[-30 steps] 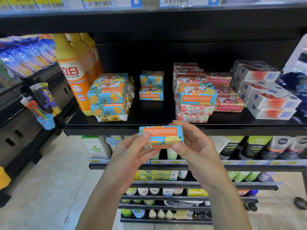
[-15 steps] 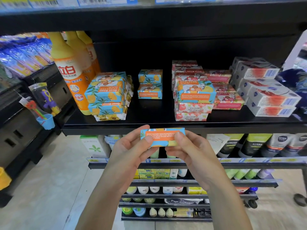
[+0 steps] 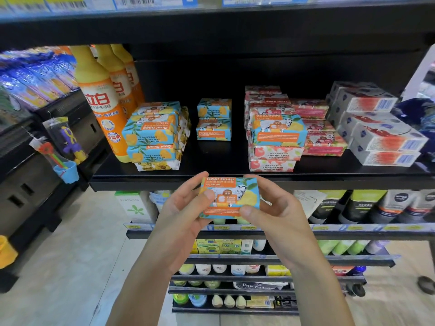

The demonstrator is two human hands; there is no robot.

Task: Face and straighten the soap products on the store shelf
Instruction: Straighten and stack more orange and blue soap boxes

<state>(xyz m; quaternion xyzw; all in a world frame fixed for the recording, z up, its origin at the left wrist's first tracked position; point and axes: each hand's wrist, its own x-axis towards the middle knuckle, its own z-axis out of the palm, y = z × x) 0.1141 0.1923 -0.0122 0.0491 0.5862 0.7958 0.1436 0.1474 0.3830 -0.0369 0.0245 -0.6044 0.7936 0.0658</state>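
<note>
L hand (image 3: 184,215) & R hand (image 3: 280,216) grip soap box (image 3: 231,192).

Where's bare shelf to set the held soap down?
Bare shelf in front of the two-box stack, between the blue stack and the pink stack. Crowded right of that: pink boxes beside white boxes.

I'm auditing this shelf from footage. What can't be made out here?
Head view only:
Price tags: cut off by the top edge, blurred.
Soap: fine print too small; the left hand and right hand cover its ends, and its back faces away.
Rows behind the blue stack and pink stack: hidden by the front boxes and shadow.
Dark blue thing: cut off by the right edge.
</note>
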